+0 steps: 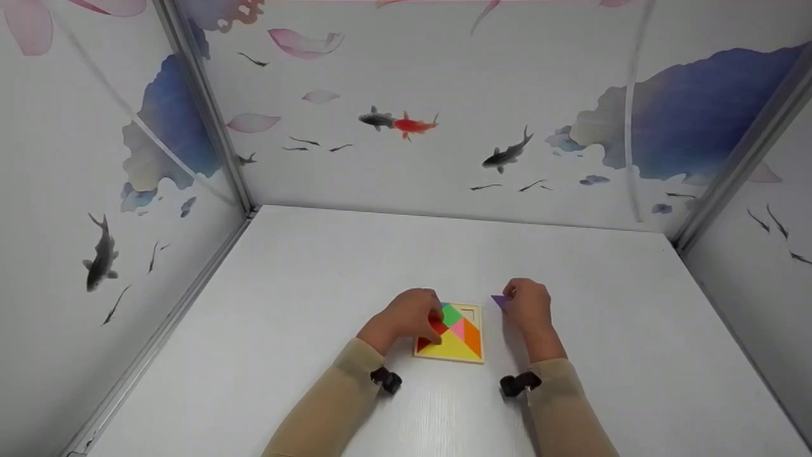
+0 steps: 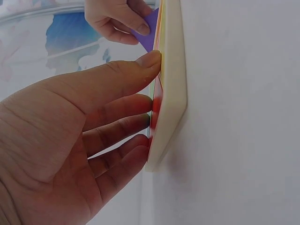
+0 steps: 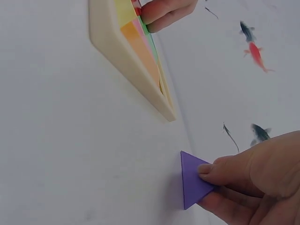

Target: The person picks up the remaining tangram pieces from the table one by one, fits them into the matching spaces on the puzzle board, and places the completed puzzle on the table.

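Observation:
A square wooden tangram tray lies flat on the table, filled with colored pieces. Among them are a yellow triangle, an orange piece, a pink piece, a green square and red pieces partly covered by fingers. Bare wood shows at the tray's far right corner. My left hand rests its thumb and fingertips on the pieces at the tray's left side, also visible in the left wrist view. To the right of the tray, my right hand pinches a purple triangle tangram piece between thumb and fingers.
The white table is bordered by white panels printed with fish, petals and blue leaves. The back panel stands beyond the tray, and metal posts mark the corners. Each wrist carries a black camera mount.

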A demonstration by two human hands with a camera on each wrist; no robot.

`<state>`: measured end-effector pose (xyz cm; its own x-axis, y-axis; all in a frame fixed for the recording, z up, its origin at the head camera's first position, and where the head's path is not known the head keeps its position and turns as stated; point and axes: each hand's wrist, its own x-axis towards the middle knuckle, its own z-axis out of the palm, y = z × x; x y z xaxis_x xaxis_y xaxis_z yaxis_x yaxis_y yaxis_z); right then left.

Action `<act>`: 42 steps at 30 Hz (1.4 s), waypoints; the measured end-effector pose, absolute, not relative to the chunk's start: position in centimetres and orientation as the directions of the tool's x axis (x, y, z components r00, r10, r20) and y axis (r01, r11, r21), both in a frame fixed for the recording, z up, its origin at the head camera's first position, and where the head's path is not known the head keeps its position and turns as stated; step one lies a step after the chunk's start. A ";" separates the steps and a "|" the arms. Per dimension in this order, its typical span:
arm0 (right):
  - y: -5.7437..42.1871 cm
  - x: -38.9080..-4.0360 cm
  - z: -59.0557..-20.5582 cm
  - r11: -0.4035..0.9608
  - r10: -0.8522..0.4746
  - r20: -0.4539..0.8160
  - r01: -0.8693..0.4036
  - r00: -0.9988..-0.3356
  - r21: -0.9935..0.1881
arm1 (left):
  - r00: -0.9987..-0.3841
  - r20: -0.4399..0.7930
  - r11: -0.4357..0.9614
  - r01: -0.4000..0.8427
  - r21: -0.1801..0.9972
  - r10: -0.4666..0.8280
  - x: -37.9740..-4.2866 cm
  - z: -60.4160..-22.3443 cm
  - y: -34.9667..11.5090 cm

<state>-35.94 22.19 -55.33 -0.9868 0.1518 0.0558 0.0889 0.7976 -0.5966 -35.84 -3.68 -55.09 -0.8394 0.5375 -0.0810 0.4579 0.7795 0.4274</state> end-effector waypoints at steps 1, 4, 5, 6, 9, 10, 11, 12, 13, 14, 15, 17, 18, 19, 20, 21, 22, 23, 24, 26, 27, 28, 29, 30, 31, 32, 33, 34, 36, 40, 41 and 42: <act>22.3 -36.0 -55.4 0.793 0.151 0.063 0.083 -0.987 -0.603 | -0.840 -0.083 0.781 0.457 0.427 0.537 -35.8 -55.1 -3.7; 22.5 -36.1 -55.6 0.777 0.151 0.077 0.070 -0.985 -0.625 | -0.840 -0.080 0.779 0.457 0.429 0.536 -35.8 -55.0 -3.7; 22.5 -36.1 -55.6 0.771 0.150 0.082 0.065 -0.985 -0.633 | -0.839 -0.076 0.777 0.459 0.431 0.538 -35.7 -55.0 -3.7; 22.5 -36.1 -55.6 0.766 0.148 0.088 0.058 -0.985 -0.641 | -0.838 -0.072 0.774 0.462 0.433 0.540 -35.7 -54.9 -3.7; 22.4 -36.1 -55.5 0.737 0.136 0.096 0.036 -0.986 -0.675 | -0.835 -0.058 0.765 0.471 0.439 0.547 -35.6 -55.0 -3.8; 22.4 -36.2 -55.5 0.728 0.132 0.099 0.029 -0.986 -0.685 | -0.834 -0.054 0.763 0.475 0.439 0.550 -35.7 -55.0 -3.9; 22.3 -36.2 -55.4 0.716 0.127 0.093 0.026 -0.988 -0.698 | -0.833 -0.052 0.762 0.477 0.437 0.551 -35.7 -55.0 -3.9; 22.2 -36.2 -55.4 0.704 0.122 0.089 0.023 -0.989 -0.710 | -0.833 -0.052 0.762 0.477 0.438 0.551 -35.7 -55.0 -3.9; 22.1 -36.2 -55.3 0.692 0.119 0.081 0.024 -0.990 -0.722 | -0.834 -0.054 0.762 0.474 0.441 0.550 -35.7 -55.0 -3.9; 21.9 -36.2 -55.3 0.682 0.116 0.071 0.027 -0.991 -0.731 | -0.834 -0.056 0.764 0.472 0.440 0.548 -35.7 -55.0 -3.8; 21.8 -36.2 -55.2 0.674 0.111 0.067 0.026 -0.992 -0.738 | -0.835 -0.060 0.765 0.469 0.441 0.547 -35.8 -55.0 -3.8; 21.5 -36.3 -55.1 0.666 0.106 0.058 0.027 -0.993 -0.745 | -0.837 -0.069 0.768 0.461 0.444 0.542 -35.8 -55.0 -3.8; 21.4 -36.3 -55.1 0.663 0.103 0.053 0.029 -0.993 -0.748 | -0.839 -0.073 0.770 0.457 0.446 0.540 -35.8 -55.0 -3.8; 21.3 -36.3 -55.0 0.661 0.102 0.048 0.031 -0.994 -0.749 | -0.839 -0.077 0.771 0.453 0.447 0.538 -35.9 -55.0 -3.8; 21.2 -36.3 -55.0 0.661 0.099 0.046 0.032 -0.994 -0.750 | -0.840 -0.079 0.772 0.451 0.448 0.537 -35.9 -55.0 -3.8; 21.1 -36.3 -55.0 0.661 0.097 0.043 0.032 -0.994 -0.750 | -0.840 -0.080 0.772 0.450 0.449 0.537 -35.9 -55.0 -3.8; 21.0 -36.3 -55.0 0.661 0.097 0.037 0.037 -0.995 -0.750 | -0.840 -0.082 0.772 0.449 0.450 0.536 -35.9 -55.1 -3.8; 20.9 -36.3 -55.1 0.661 0.094 0.032 0.038 -0.995 -0.750 | -0.840 -0.082 0.772 0.448 0.450 0.536 -35.9 -55.1 -3.8; 20.8 -36.3 -55.1 0.662 0.092 0.030 0.038 -0.995 -0.748 | -0.840 -0.082 0.772 0.448 0.451 0.536 -35.9 -55.1 -3.8; 20.7 -36.3 -55.1 0.668 0.082 0.034 0.030 -0.996 -0.743 | -0.839 -0.080 0.770 0.451 0.451 0.538 -36.0 -55.1 -3.8; 20.7 -36.3 -55.1 0.671 0.079 0.034 0.028 -0.996 -0.741 | -0.838 -0.079 0.770 0.453 0.449 0.539 -36.0 -55.1 -3.8; 20.6 -36.3 -55.2 0.674 0.076 0.036 0.025 -0.996 -0.739 | -0.838 -0.078 0.770 0.454 0.449 0.540 -36.0 -55.1 -3.8; 20.6 -36.3 -55.2 0.676 0.073 0.040 0.021 -0.997 -0.737 | -0.837 -0.078 0.770 0.456 0.447 0.541 -36.0 -55.2 -3.8; 20.5 -36.3 -55.2 0.676 0.072 0.042 0.017 -0.997 -0.736 | -0.837 -0.078 0.770 0.456 0.447 0.541 -36.0 -55.2 -3.9; 20.5 -36.3 -55.2 0.676 0.070 0.045 0.014 -0.997 -0.737 | -0.837 -0.079 0.770 0.456 0.446 0.541 -36.0 -55.2 -3.9; 20.4 -36.3 -55.2 0.675 0.072 0.044 0.016 -0.996 -0.738 | -0.837 -0.080 0.771 0.455 0.446 0.541 -36.0 -55.3 -3.8; 20.3 -36.3 -55.3 0.673 0.071 0.050 0.011 -0.996 -0.740 | -0.838 -0.081 0.772 0.454 0.445 0.540 -36.0 -55.3 -3.8; 20.3 -36.3 -55.4 0.672 0.064 0.071 -0.009 -0.995 -0.740 | -0.836 -0.078 0.770 0.460 0.442 0.544 -36.0 -55.2 -3.9; 20.3 -36.3 -55.6 0.672 0.053 0.107 -0.044 -0.993 -0.740 | -0.831 -0.068 0.766 0.472 0.436 0.551 -36.0 -55.2 -3.9; 20.1 -36.3 -55.9 0.670 0.030 0.122 -0.071 -0.992 -0.739 | -0.820 -0.045 0.755 0.502 0.423 0.570 -36.1 -55.2 -3.9; 20.1 -36.2 -55.8 0.667 0.028 0.104 -0.059 -0.994 -0.742 | -0.820 -0.044 0.754 0.502 0.424 0.570 -36.1 -55.2 -3.9; 20.0 -36.2 -55.8 0.663 0.027 0.084 -0.045 -0.996 -0.747 | -0.820 -0.045 0.754 0.501 0.424 0.570 -36.1 -55.3 -3.9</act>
<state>-36.22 19.97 -55.76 -0.9961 0.0273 0.0837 -0.0446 0.6629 -0.7474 -36.10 -3.94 -55.26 -0.8202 0.5703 -0.0445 0.5013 0.7541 0.4242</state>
